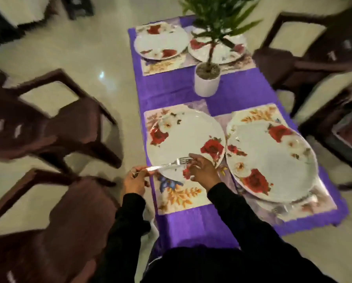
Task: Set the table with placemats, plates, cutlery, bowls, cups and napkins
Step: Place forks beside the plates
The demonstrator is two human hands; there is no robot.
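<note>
Up close, left hand (133, 181) grips cutlery handle end off table's left edge; right hand (201, 170) pinches fork (172, 164) near tines, over near-left plate (183, 144) on floral placemat (179, 198). Beside it, second plate (273, 160). Beyond, potted plant (207, 78), then two more plates (160, 40) on purple cloth (171, 92).
</note>
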